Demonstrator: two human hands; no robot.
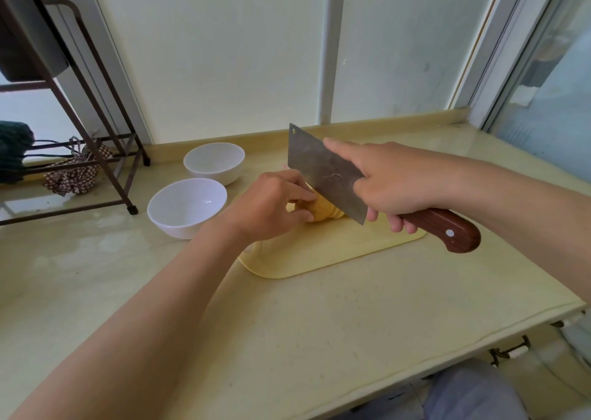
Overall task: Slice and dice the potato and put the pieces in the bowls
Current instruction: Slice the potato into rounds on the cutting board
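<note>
The right hand [396,183] gripped the cleaver [323,170] by its brown handle, forefinger stretched along the flat of the blade, edge down at the potato [323,213]. The left hand [271,205] curled its fingers over the potato's uncut end, holding it on the yellow cutting board [319,253]. Slices stood fanned against the blade, though the steel hid how many. Just left of the board, two white bowls stood on the table [287,323]: the near bowl [172,224], and the far bowl [224,175] behind it.

Pale yellow countertop [319,323], frosted window panels [224,52] behind, dark metal rack [96,116] left.
</note>
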